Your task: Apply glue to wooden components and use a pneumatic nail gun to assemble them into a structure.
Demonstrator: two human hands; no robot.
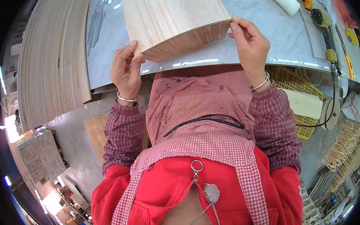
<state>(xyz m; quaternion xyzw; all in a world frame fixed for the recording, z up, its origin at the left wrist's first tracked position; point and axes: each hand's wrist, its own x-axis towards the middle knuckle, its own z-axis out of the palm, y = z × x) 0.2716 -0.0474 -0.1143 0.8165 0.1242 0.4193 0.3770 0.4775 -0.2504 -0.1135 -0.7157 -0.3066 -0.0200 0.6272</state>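
A pale wooden panel is lifted at its near edge above the grey-blue tabletop, and its far end runs out of the picture. My left hand pinches the panel's near left corner between thumb and fingers. At the near right corner, my right hand grips the same panel in a pinch. Below the raised edge a band of darker wood grain shows; I cannot tell if it is a reflection or another piece.
To the left lies a stack of long wooden boards, with thin grey strips beside it. A yellow-and-black air tool with a hose and a white roll are at the right. Under the table edge stands a yellow crate.
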